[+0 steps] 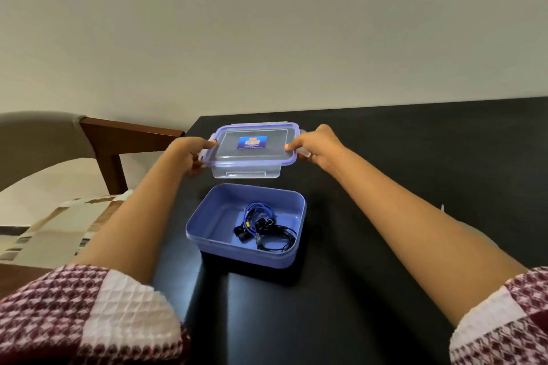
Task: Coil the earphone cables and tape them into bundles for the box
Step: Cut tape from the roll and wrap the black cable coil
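While my left hand (189, 157) and right hand (321, 147) pinch the clear lid (252, 157) by its opposite ends, just beyond the blue box (246, 255), blue and black earphone cables (264, 228) lie bundled inside that box on the black table (415, 172).

A wooden chair (118, 139) (beige-padded) stands left of the left hand (189, 157), a black table (415, 157) to its right, a pale wall (267, 24) beyond.

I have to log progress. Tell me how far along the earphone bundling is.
Done, apparently: a blue cable and a black cable lie coiled in the open blue box. Tape on them is too small to confirm. In hand: the left hand and right hand grip the ends of a clear lidded container beyond the box. Left: the box has no cover yet.
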